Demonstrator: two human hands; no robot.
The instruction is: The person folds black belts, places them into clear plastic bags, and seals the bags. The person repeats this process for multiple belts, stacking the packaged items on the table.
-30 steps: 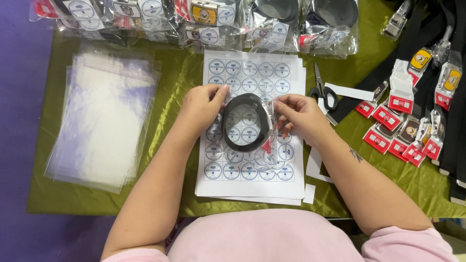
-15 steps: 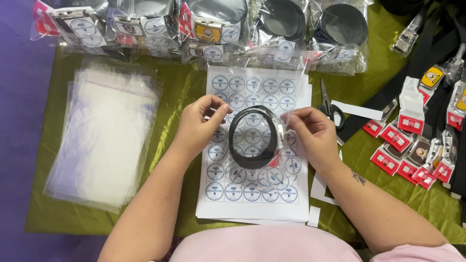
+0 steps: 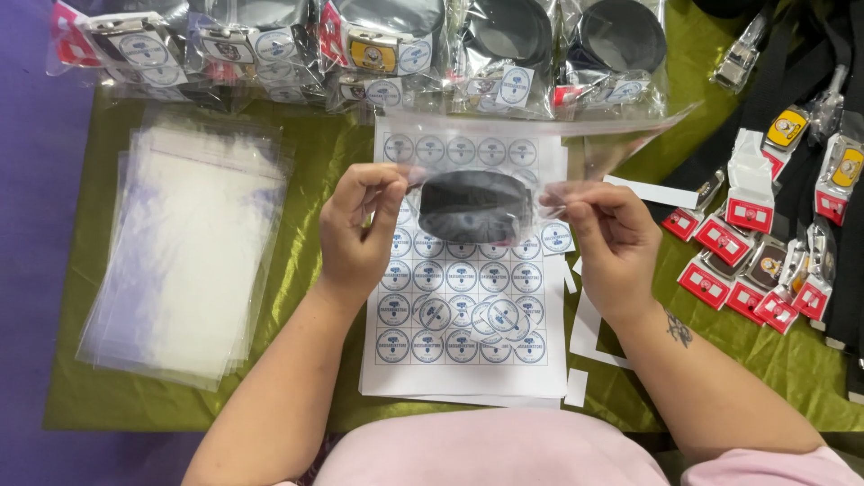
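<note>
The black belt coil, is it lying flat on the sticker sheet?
No, both hands, left hand and right hand, hold the black belt coil up inside a clear bag.

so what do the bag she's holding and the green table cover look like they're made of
Clear bag: thin glossy plastic film, probably cellophane or polypropylene; it is see-through, with glare and creases, and the coiled black belt shows inside. Both the left hand and right hand pinch it. Green cover: woven fabric with a satin-like sheen and soft wrinkles.
</note>
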